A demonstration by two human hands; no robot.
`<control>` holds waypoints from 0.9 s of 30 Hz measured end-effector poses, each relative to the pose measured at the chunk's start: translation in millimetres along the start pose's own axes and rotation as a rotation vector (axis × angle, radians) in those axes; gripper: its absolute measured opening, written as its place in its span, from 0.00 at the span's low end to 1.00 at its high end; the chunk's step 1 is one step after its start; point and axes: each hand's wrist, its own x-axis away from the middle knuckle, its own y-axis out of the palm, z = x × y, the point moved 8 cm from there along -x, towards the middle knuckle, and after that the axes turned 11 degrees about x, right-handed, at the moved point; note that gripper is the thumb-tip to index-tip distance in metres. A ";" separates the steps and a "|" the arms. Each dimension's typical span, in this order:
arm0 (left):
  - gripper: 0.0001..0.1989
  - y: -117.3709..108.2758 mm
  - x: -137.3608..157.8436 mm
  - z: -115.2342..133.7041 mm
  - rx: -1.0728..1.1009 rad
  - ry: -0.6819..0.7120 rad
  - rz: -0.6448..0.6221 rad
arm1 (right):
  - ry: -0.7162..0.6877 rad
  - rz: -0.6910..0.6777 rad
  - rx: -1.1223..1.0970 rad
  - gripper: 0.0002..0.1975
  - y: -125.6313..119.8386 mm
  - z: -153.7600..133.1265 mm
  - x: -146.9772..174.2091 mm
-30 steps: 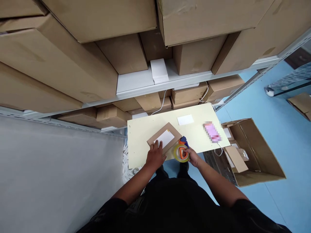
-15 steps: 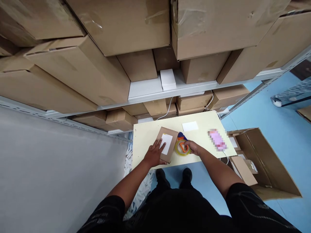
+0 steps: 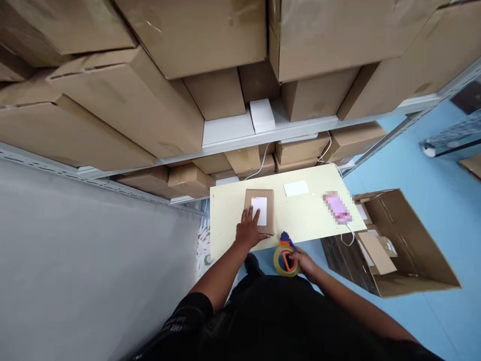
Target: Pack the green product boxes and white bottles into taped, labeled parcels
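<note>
A flat brown cardboard box [image 3: 268, 210] with a white label [image 3: 262, 216] lies on the pale yellow table [image 3: 227, 215]. My left hand [image 3: 251, 229] rests on its lower left part, fingers spread over the label's edge and thumb along the near edge. My right hand [image 3: 303, 261] is closed around an orange and blue tape dispenser [image 3: 284, 239] that carries a roll of yellowish tape [image 3: 277, 260]. It holds the dispenser off the table's near edge, close to my body and apart from the box.
A white paper [image 3: 296, 188] and a pixelated pink object [image 3: 338, 206] with a cable lie on the table. Shelves packed with cartons [image 3: 199, 35] rise behind it. On the blue floor at right stands a large open carton [image 3: 417, 245] with smaller packages inside.
My right hand has drawn the tape dispenser away from the box, toward my body and past the table edge. The box has turned nearly straight, with my left hand still on it.
</note>
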 end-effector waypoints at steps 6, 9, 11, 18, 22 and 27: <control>0.55 12.8 18.4 9.9 0.118 -0.099 0.013 | 0.039 0.045 -0.037 0.26 30.4 -15.3 -0.4; 0.51 20.7 31.6 13.6 0.096 -0.062 -0.046 | 0.053 0.063 0.056 0.24 10.3 -50.5 -8.3; 0.49 22.1 38.9 14.4 0.078 -0.001 -0.095 | 0.056 0.066 0.100 0.21 -5.1 -75.2 -19.4; 0.53 -29.2 14.3 -9.4 -0.160 0.238 -0.068 | 0.084 -0.040 0.255 0.17 -32.4 -146.2 -73.4; 0.56 -33.3 -14.7 -31.9 -0.194 0.131 -0.031 | 0.124 -0.108 0.323 0.18 -37.0 -154.2 -91.1; 0.55 -19.8 -19.0 -35.1 -0.147 0.116 0.015 | 0.078 -0.085 0.322 0.23 -34.9 -140.4 -76.3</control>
